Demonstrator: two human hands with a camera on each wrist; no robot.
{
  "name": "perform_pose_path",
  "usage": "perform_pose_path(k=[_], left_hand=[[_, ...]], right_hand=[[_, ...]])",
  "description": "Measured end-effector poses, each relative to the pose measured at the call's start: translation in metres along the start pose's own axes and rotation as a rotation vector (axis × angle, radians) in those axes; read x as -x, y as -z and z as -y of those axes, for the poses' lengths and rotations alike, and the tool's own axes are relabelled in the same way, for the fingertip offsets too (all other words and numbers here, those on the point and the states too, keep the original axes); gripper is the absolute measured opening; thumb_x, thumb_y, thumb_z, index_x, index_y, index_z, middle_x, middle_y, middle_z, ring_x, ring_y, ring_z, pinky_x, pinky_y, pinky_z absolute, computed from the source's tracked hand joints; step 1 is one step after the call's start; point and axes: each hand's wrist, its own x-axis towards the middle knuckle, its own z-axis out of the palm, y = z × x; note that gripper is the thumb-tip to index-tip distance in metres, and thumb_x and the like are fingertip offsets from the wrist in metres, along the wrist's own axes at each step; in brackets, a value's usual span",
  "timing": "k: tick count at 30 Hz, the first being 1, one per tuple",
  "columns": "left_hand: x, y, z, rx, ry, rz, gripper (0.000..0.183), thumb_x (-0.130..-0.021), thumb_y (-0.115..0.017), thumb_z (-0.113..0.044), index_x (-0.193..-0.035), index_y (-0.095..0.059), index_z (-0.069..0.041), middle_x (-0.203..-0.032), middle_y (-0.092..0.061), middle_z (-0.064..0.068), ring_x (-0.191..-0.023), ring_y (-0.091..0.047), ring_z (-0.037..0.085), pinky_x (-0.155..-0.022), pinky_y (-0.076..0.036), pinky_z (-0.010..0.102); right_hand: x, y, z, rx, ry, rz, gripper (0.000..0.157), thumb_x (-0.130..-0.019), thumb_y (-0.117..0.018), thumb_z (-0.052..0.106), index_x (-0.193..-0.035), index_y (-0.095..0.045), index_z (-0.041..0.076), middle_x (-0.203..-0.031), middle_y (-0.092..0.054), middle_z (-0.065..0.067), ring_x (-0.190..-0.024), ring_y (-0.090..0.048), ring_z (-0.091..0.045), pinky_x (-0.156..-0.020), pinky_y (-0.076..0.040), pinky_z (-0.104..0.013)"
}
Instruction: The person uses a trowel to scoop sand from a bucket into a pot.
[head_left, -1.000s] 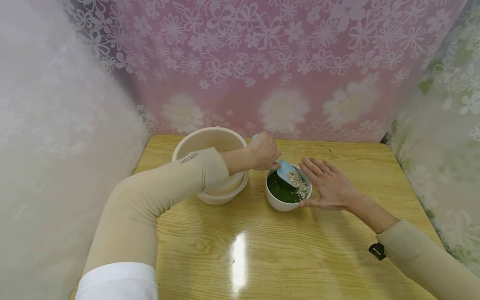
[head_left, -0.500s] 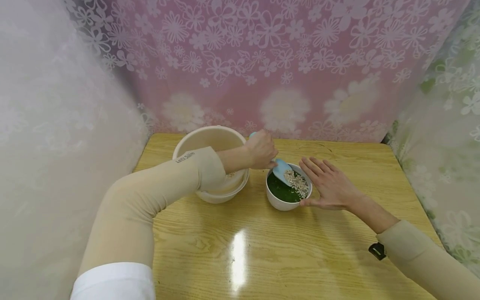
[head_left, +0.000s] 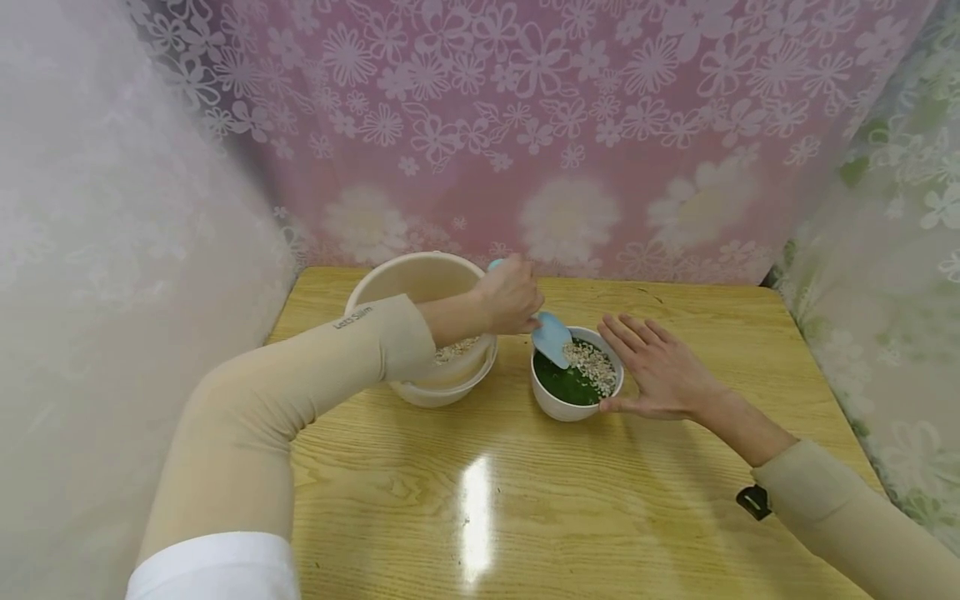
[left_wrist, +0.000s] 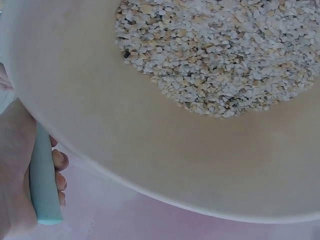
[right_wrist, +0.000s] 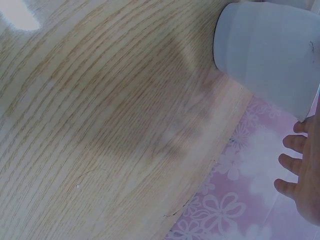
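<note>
My left hand (head_left: 512,296) grips the handle of a light blue plastic scoop (head_left: 553,340), fingers curled round it. The scoop's blade tilts down over the left rim of a small white bowl (head_left: 566,412). Dark green shows inside the bowl, with pale gravel (head_left: 591,367) heaped on its right side. Fingers straight and spread, my right hand (head_left: 663,371) rests against the bowl's right side, thumb at the rim. In the left wrist view the scoop handle (left_wrist: 45,180) lies in my palm beside the rim of a large cream bucket.
The large cream bucket (head_left: 420,271) stands left of the bowl, with more gravel (left_wrist: 220,55) in its bottom; my left forearm crosses over it. Both stand on a wood-grain table (head_left: 570,500). A pink flowered curtain (head_left: 480,125) hangs behind the table's back edge.
My left hand has drawn the scoop leftward, from over the middle of the bowl to its left rim; gravel has come off the blade. My right hand has kept its place.
</note>
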Motion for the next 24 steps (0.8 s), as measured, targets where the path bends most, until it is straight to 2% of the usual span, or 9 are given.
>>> perform_pose_path(k=[7,12,16,20,24], left_hand=[[0.008,0.002,0.004,-0.039,0.007,-0.006,0.060,-0.108,-0.032,-0.068,-0.109,-0.070,-0.022,-0.090,-0.057,-0.004,-0.079,-0.039,0.017,-0.071,-0.026,0.031],[0.014,0.004,0.007,-0.114,0.004,-0.026,0.060,-0.108,-0.029,-0.068,-0.109,-0.066,-0.020,-0.088,-0.052,-0.003,-0.077,-0.034,0.017,-0.071,-0.022,0.032],[0.018,0.007,0.011,-0.132,0.009,-0.042,0.060,-0.108,-0.029,-0.068,-0.109,-0.065,-0.020,-0.088,-0.051,-0.003,-0.077,-0.033,0.018,-0.071,-0.022,0.033],[0.022,0.008,0.015,-0.129,0.017,-0.057,0.060,-0.108,-0.028,-0.070,-0.109,-0.064,-0.021,-0.088,-0.056,-0.004,-0.078,-0.036,0.017,-0.072,-0.027,0.031],[0.027,0.003,0.017,-0.085,0.021,-0.085,0.059,-0.107,-0.030,-0.069,-0.107,-0.063,-0.021,-0.091,-0.063,-0.004,-0.080,-0.039,0.018,-0.077,-0.037,0.030]], right_hand=[[0.001,0.001,0.000,0.002,0.003,-0.004,0.120,-0.083,-0.060,0.086,-0.165,-0.030,0.003,-0.172,-0.033,-0.019,-0.157,-0.035,-0.042,-0.126,-0.031,-0.062],[0.001,0.001,0.002,0.003,0.001,-0.005,0.120,-0.083,-0.060,0.085,-0.165,-0.030,0.003,-0.171,-0.034,-0.019,-0.157,-0.036,-0.042,-0.126,-0.032,-0.062],[0.001,0.001,0.003,0.006,-0.002,-0.011,0.119,-0.083,-0.062,0.084,-0.164,-0.033,0.002,-0.171,-0.036,-0.019,-0.156,-0.037,-0.043,-0.125,-0.032,-0.062],[0.002,0.001,0.005,0.011,-0.009,-0.010,0.119,-0.083,-0.061,0.085,-0.164,-0.032,0.003,-0.171,-0.035,-0.019,-0.157,-0.036,-0.043,-0.125,-0.032,-0.062],[0.004,0.001,0.008,0.004,-0.014,0.001,0.120,-0.083,-0.060,0.085,-0.165,-0.031,0.003,-0.172,-0.033,-0.019,-0.157,-0.035,-0.043,-0.126,-0.030,-0.062]])
